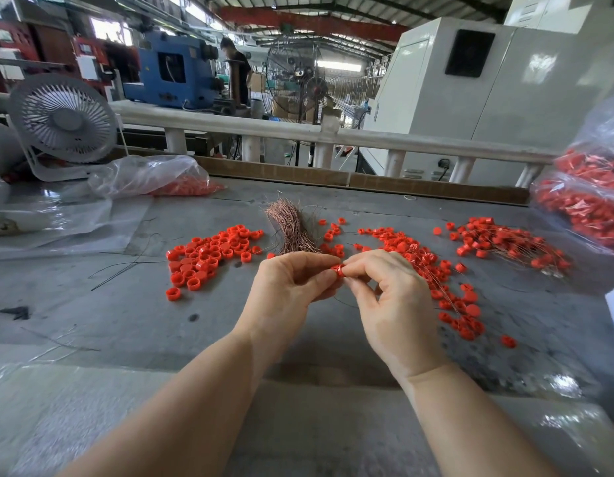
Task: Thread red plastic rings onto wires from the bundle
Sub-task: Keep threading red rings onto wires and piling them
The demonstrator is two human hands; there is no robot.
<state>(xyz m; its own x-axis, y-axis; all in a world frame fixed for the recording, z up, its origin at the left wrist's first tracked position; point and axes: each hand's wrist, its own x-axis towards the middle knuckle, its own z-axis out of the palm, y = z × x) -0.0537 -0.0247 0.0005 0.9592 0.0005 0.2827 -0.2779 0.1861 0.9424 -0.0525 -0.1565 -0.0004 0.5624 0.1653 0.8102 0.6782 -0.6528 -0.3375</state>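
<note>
both hands meet at the centre of the frame, just above the bench (92, 321). the left hand (291, 287) and the right hand (388, 297) pinch one red ring (338, 270) between their fingertips, fingers curled tight around it. a thin wire (346, 302) curves out below the ring; whether its end has gone through the hole i cannot tell, since the fingers hide it.

the wire bundle (291, 228) lies just above the hands, fanned at its top. loose rings (209, 256) sit in a pile to the centre left, and threaded rings (505, 242) with wires trail off at the right of the frame.

the likely slips, as i judge them:
- the wire is fine and bends easily, so a push off the hole's line could kink the tip and stop it entering.
- the ring is small and smooth; a loosened pinch could let it drop among the scattered rings (453, 304) below the right hand, where it would be lost in the crowd.
- the right wrist hangs close over those wired rings, so a sweep of the hand could snag and drag them.
- pulling a fresh wire carelessly could tangle the bundle.
</note>
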